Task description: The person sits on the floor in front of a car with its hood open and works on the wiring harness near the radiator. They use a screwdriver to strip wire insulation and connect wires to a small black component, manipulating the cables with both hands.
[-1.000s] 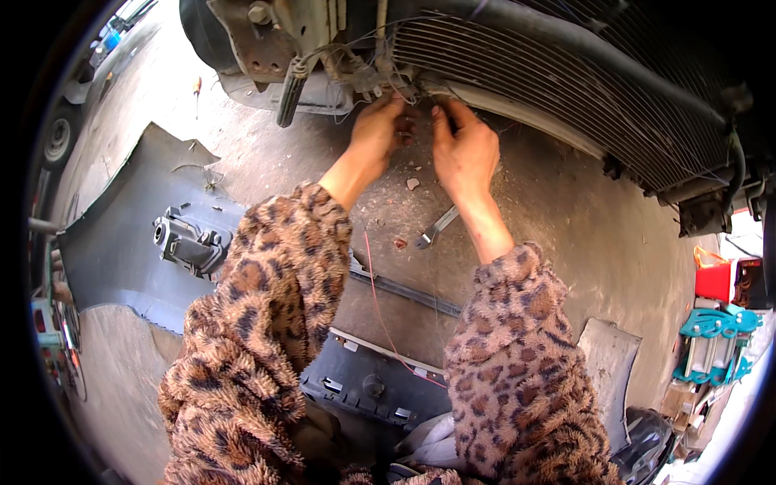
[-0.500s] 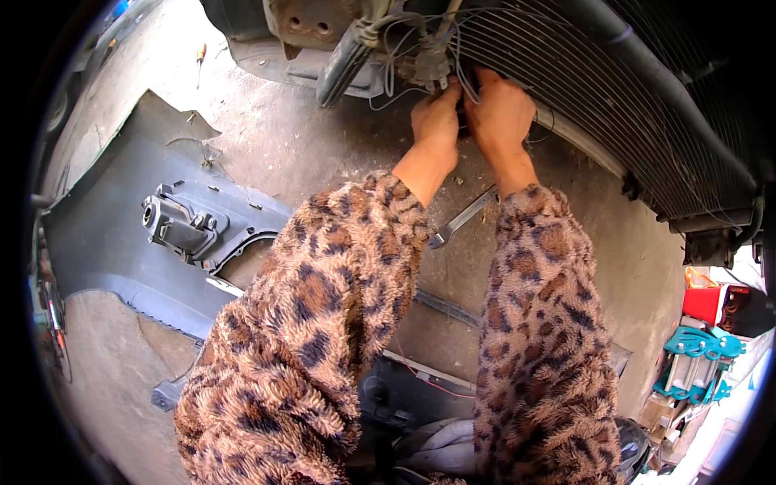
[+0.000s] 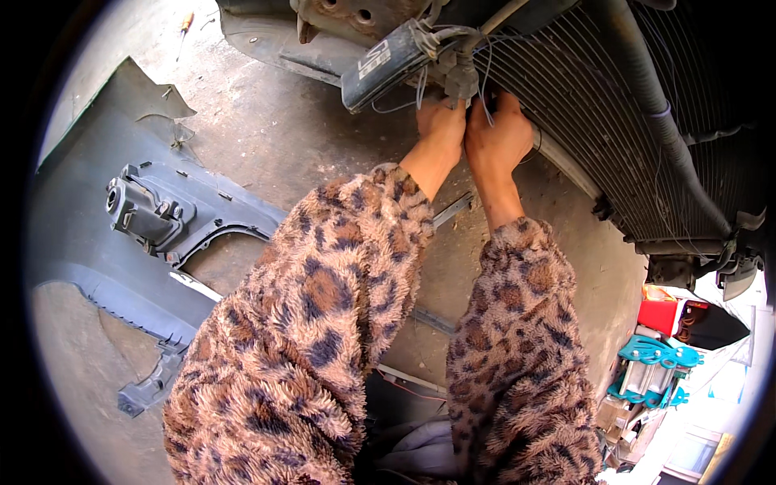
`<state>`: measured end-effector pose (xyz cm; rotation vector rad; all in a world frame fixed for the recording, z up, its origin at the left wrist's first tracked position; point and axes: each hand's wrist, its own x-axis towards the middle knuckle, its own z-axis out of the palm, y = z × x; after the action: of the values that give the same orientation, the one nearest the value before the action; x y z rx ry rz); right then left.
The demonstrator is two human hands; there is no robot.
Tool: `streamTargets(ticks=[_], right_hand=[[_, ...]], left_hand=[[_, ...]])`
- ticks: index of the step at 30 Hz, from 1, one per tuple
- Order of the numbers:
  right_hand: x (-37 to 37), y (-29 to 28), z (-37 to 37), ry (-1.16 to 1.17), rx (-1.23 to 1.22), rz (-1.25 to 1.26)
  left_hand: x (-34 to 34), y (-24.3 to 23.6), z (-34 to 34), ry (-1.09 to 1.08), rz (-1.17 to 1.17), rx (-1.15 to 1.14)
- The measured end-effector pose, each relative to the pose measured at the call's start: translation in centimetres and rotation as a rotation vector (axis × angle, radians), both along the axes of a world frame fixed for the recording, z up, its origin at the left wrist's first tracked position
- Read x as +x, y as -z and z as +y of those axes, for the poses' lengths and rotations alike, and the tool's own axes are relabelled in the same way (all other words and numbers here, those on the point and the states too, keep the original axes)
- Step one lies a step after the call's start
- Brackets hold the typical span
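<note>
Both my hands are up at a vehicle's stripped front end. My left hand point(image 3: 440, 125) is closed, its fingertips under a dirty grey metal fitting point(image 3: 461, 81) with thin wires looped about it. Close against it, my right hand point(image 3: 497, 136) is curled with its fingertips up behind a loop of thin grey wire point(image 3: 487, 85). What the fingers of either hand grip is hidden. A black rectangular box point(image 3: 388, 66) with a pale label hangs tilted just left of the fitting. The finned radiator point(image 3: 582, 113) rises right beside my right hand.
A large grey bumper cover point(image 3: 89, 194) lies on the floor at left, with a black housing point(image 3: 149, 208) on it. A flat metal bar point(image 3: 453, 208) lies beneath my forearms. An orange-handled screwdriver point(image 3: 187, 24) is at far left. Teal clamp-like parts point(image 3: 659, 368) stand at right.
The view has shifted, so the floor items sit further left. The black box has swung up, showing its labelled face. My hands stay together under the fitting.
</note>
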<state>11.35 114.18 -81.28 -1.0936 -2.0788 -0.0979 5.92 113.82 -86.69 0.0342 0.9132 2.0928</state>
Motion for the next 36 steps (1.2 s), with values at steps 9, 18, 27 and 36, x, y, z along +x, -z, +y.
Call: streamTargets(ticks=[9,18,27,36], right_hand=[[-1.4,1.0,1.1,0.077,0.089,-0.093],[-2.0,-1.5,0.7,-0.050,-0.149,-0.300],[-1.7,-3.3,0.3,-0.187,-0.120,-0.522],[-0.7,-2.4,1.2,-0.155,-0.296,-0.423]], left_hand=[[-1.0,2.4,0.4,-0.167,0.550,-0.188],[-1.8,0.9,-1.6,-0.111,0.613,-0.171],[-3.2,1.7,-1.5,0.115,0.449,-0.070],[-2.9,1.1,-1.5,0.111,0.615,-0.265]])
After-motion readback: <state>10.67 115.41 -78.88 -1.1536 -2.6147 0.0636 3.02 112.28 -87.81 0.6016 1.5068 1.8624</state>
